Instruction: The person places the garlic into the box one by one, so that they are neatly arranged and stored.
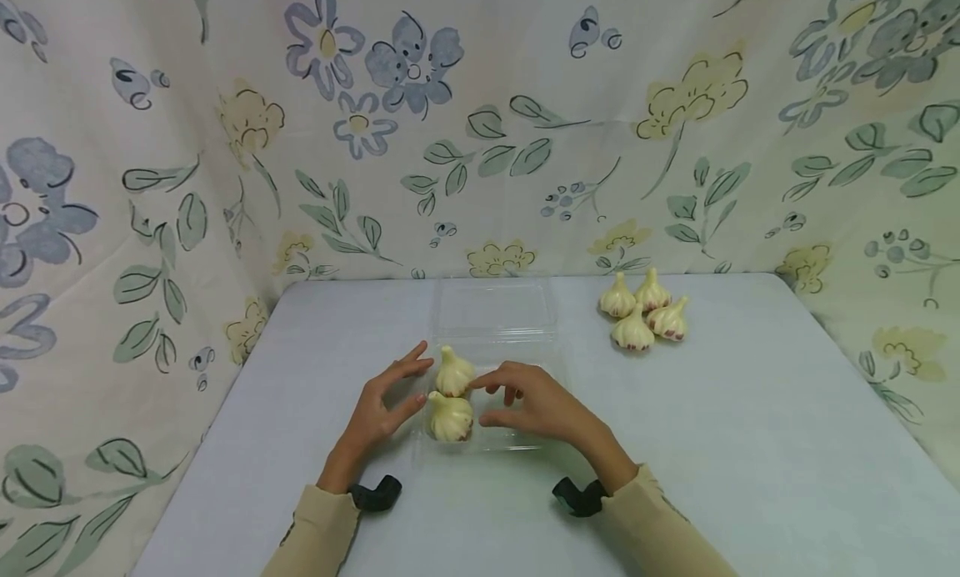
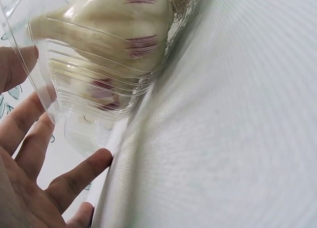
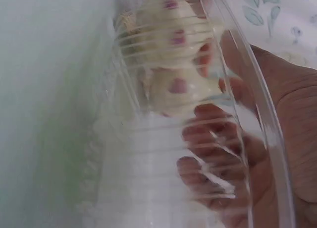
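A person's left hand [image 1: 382, 403], open with fingers spread, is beside the left wall of a clear, ribbed plastic container [image 1: 517, 446] on a white-covered table [image 1: 757, 444]. The right hand [image 1: 542, 402], fingers loosely bent rather than gripping, hovers over the container, index fingertip at the rear of two cream, purple-marked garlic bulbs [image 1: 451, 420] standing one behind the other at its left end. The container's clear lid [image 1: 495, 306] lies open behind. Four similar bulbs [image 1: 633, 331] cluster at back right, before a white floral-print cloth [image 1: 450, 227].
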The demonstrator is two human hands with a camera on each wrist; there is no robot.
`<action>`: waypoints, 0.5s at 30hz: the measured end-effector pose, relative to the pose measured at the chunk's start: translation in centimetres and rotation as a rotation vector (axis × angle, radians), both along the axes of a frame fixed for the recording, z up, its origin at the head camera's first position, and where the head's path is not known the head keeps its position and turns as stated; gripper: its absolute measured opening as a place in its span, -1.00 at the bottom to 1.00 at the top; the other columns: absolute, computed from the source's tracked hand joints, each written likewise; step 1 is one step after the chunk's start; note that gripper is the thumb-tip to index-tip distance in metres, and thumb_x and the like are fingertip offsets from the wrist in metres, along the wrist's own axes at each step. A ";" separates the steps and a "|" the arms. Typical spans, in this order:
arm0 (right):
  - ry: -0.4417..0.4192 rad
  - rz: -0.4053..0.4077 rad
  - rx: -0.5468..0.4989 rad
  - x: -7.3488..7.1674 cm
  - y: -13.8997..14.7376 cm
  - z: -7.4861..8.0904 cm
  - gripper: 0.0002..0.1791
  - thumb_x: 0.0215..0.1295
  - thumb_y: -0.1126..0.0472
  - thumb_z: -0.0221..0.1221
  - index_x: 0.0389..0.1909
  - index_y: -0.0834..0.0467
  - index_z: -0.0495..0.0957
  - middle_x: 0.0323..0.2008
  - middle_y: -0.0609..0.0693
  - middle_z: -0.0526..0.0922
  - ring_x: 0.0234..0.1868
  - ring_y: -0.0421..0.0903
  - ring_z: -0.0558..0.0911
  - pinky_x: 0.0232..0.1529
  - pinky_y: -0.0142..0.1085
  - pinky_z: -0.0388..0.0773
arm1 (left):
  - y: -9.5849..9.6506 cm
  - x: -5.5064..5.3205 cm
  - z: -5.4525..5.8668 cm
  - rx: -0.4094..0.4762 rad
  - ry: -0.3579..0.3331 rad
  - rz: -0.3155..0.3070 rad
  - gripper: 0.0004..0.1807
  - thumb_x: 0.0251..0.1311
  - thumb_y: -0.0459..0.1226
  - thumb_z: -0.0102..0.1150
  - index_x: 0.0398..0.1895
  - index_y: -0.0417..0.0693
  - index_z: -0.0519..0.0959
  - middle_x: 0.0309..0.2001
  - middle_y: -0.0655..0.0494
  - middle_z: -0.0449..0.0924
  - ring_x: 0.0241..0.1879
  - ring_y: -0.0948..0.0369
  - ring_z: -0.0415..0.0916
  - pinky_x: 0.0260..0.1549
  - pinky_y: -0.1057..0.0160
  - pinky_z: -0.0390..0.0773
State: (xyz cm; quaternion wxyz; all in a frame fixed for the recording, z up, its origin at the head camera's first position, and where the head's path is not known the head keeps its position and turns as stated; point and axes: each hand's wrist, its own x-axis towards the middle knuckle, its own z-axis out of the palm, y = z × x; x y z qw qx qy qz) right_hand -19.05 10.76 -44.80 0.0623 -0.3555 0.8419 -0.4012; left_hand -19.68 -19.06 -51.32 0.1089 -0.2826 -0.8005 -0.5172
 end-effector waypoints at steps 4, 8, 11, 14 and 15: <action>0.029 -0.027 -0.041 0.2 1.0 0.1 -0.54 0.23 0.05 0.43 0.14 0.07 0.67 -0.10 0.05 0.73 -0.20 0.05 0.66 -0.14 -0.09 0.64 | 0.0 0.0 0.1 -0.001 0.005 0.000 -0.47 0.24 -0.41 0.28 0.32 -0.08 0.54 0.52 -0.13 0.31 0.53 0.11 0.27 0.40 -0.50 -0.01; 0.089 -0.067 -0.096 0.1 2.0 -0.1 -0.61 0.21 0.11 0.45 0.07 0.02 0.69 -0.09 -0.03 0.74 -0.20 0.03 0.66 -0.11 -0.13 0.63 | -0.1 0.0 0.0 -0.015 0.011 0.005 -0.47 0.24 -0.42 0.28 0.32 -0.08 0.54 0.52 -0.13 0.31 0.52 0.09 0.28 0.44 -0.39 0.05; 0.125 -0.085 -0.126 0.0 2.4 -0.1 -0.63 0.20 0.12 0.45 0.05 -0.01 0.70 -0.11 -0.10 0.74 -0.20 0.04 0.66 -0.11 -0.11 0.62 | -0.2 0.0 0.0 -0.024 0.011 0.010 -0.46 0.24 -0.42 0.28 0.32 -0.09 0.54 0.52 -0.11 0.30 0.52 0.10 0.28 0.50 -0.22 0.09; 0.131 -0.099 -0.129 0.0 2.7 0.0 -0.63 0.20 0.11 0.45 0.04 -0.02 0.70 -0.11 -0.13 0.73 -0.19 0.06 0.66 -0.11 -0.07 0.62 | -0.2 0.0 -0.1 -0.027 -0.001 0.014 -0.46 0.25 -0.41 0.28 0.33 -0.05 0.53 0.53 -0.06 0.30 0.53 0.14 0.26 0.52 -0.08 0.07; 0.132 -0.108 -0.124 -0.1 2.9 0.1 -0.63 0.20 0.10 0.45 0.04 -0.02 0.70 -0.11 -0.14 0.73 -0.18 0.06 0.66 -0.11 -0.06 0.62 | -0.2 0.0 -0.1 -0.028 -0.005 0.014 -0.45 0.25 -0.40 0.28 0.33 -0.04 0.53 0.53 -0.05 0.30 0.53 0.16 0.26 0.53 -0.05 0.05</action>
